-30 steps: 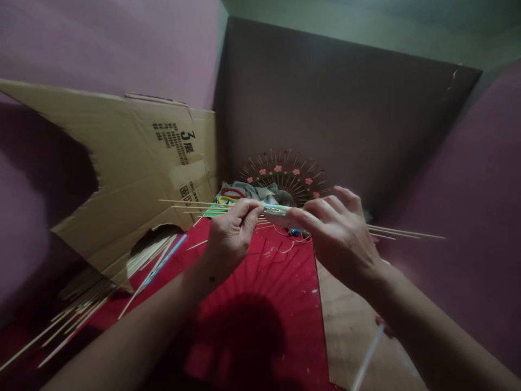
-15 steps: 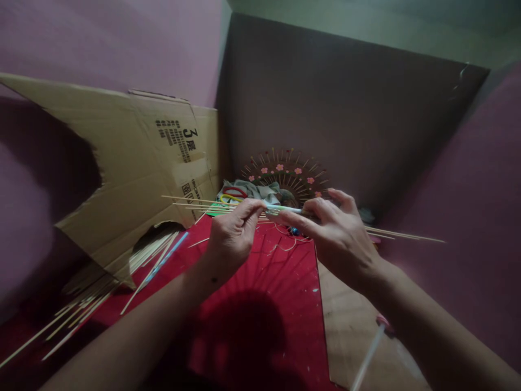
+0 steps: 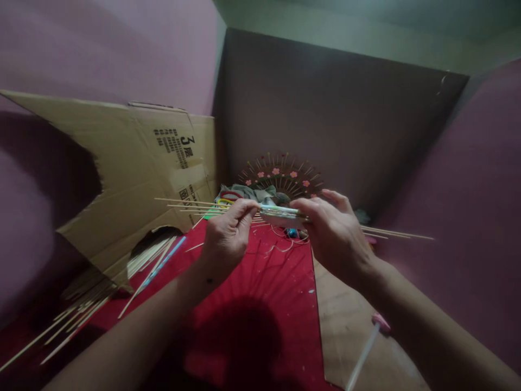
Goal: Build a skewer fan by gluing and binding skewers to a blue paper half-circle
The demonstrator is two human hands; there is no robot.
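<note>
My left hand (image 3: 228,231) pinches the left end of a flat, shiny, pale wrapped piece (image 3: 283,215), seen nearly edge-on. My right hand (image 3: 336,228) grips the same piece at its right end, thumb and fingers closed round it. Several thin wooden sticks (image 3: 185,205) stick out to the left past my left hand, and more sticks (image 3: 399,233) come out to the right beyond my right hand. The piece is held level above the red surface. How the sticks join it is hidden by my fingers.
A cut cardboard sheet (image 3: 142,163) stands at the left, loose sticks (image 3: 81,312) below it. A stick fan with pink flowers (image 3: 275,171) is at the back, near grey cloth (image 3: 252,193). Thread (image 3: 285,247) lies on the red surface (image 3: 260,277). A pink-headed white stick (image 3: 368,345) is lower right.
My right fingers have moved off the front of the piece, so more of its shiny face shows. Both hands appear slightly further left as the view has shifted.
</note>
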